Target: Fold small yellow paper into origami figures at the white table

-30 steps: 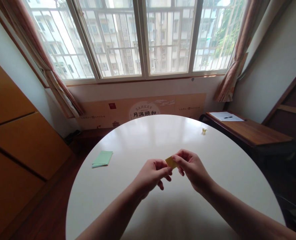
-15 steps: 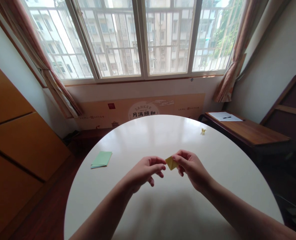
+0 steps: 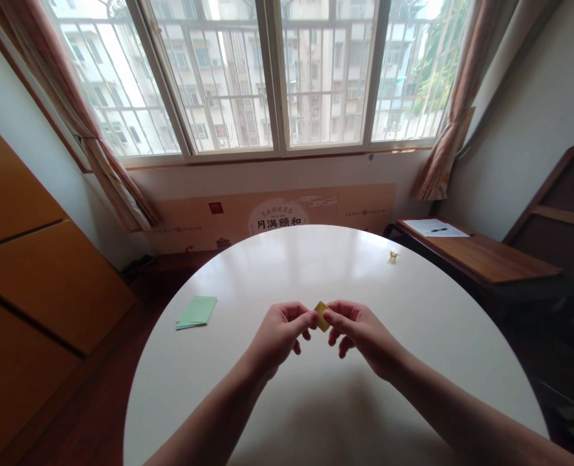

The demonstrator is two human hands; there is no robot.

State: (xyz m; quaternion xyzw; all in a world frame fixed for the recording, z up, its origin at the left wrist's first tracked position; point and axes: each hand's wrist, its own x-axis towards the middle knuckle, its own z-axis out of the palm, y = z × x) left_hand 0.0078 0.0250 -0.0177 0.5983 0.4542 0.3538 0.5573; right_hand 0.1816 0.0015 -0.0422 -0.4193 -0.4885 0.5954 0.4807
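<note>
A small folded piece of yellow paper [image 3: 321, 317] is pinched between both my hands, above the middle of the white table. My left hand [image 3: 287, 331] grips its left corner between thumb and forefinger. My right hand [image 3: 357, 327] pinches the right side the same way, its other fingers curled loosely below. The paper looks like a small diamond; its finer folds are too small to make out. On the left of the table lies a stack of green paper sheets [image 3: 198, 311]. A small folded yellow paper figure [image 3: 393, 257] stands toward the far right.
The round white table [image 3: 248, 414] fills the foreground. Beyond its right edge stands a wooden side table [image 3: 514, 259] bearing a white paper [image 3: 415, 228] and a dark pen [image 3: 439, 230]. An orange-brown cabinet [image 3: 34, 310] is at the left, and a barred window [image 3: 279, 84] lies behind.
My right hand has brought the yellow paper leftward to my left hand. The left fingers, apart before, have closed on its left corner.
</note>
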